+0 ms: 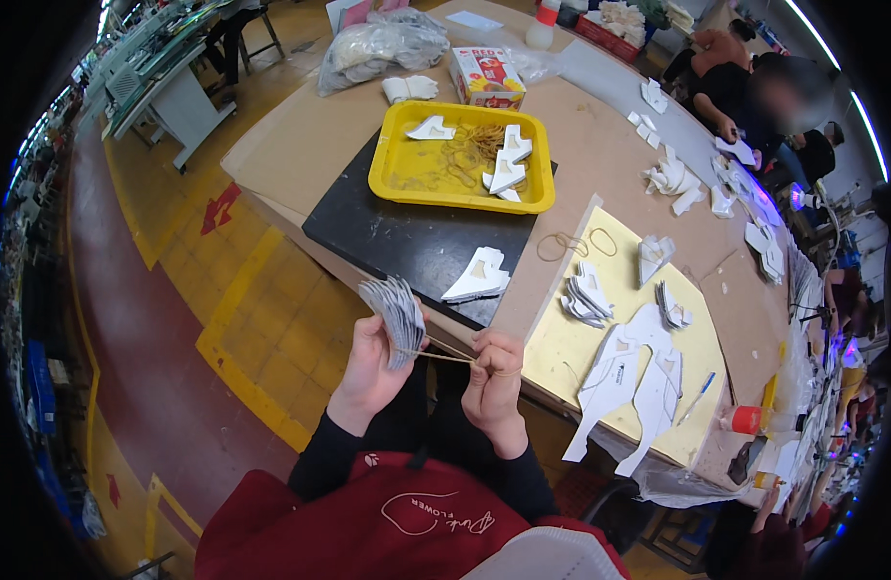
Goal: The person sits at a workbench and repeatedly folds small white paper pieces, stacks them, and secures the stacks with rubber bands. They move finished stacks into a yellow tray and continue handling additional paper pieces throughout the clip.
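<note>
A thick stack of grey-edged cut pieces (397, 314) stands on edge in my left hand (366, 365), which is closed round it. From the stack a stretched rubber band (445, 357) runs to my right hand (494, 382), whose fingers pinch its other end. Both hands are above my lap, in front of the table edge. Just beyond them, a white cut piece stack (478, 275) lies on the corner of a black board (344, 217). On that board rests a yellow tray (392, 193) with loose rubber bands (479, 145) and several white pieces inside.
To the right, a yellow sheet (552, 358) carries small stacks (588, 295), large white cut shapes (614, 372) and a pen (695, 398). A box (488, 77) and a plastic bag (382, 48) stand behind the tray. A co-worker's hand (728, 130) works at the far right.
</note>
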### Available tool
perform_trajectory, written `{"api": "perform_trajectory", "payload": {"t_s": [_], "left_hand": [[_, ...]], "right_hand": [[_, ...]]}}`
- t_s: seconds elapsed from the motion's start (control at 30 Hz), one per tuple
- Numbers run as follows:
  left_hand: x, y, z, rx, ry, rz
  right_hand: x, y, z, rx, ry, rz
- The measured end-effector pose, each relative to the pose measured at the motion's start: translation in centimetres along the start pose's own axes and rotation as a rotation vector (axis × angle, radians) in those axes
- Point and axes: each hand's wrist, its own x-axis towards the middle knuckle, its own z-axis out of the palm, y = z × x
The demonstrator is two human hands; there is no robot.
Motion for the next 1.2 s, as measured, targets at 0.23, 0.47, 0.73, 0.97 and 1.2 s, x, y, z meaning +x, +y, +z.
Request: {"api": "perform_trajectory", "payload": {"t_s": [0.23, 0.47, 0.73, 0.97, 1.2], "left_hand": [[4.4, 2.8, 3.5, 0.104, -0.099, 0.209], [8.1, -1.6, 4.7, 1.643, -0.159, 0.368], [7.7, -3.2, 5.5, 1.571, -0.266, 0.556], [9.5, -0.2, 4.8, 1.680, -0.246, 0.792], [10.6, 0.4, 3.7, 1.853, -0.272, 0.828]], "right_hand": [[-1.0, -1.9, -1.3, 0.118, 0.067, 0.087], [-1.3, -4.2, -7.0, 0.003, 0.151, 0.335], [3.9, -5.0, -14.3, -0.518, -0.047, 0.171], [14.0, 5.0, -13.1, -0.627, -0.507, 0.151], [21.4, 10.1, -7.3, -0.629, -0.548, 0.254]]}}
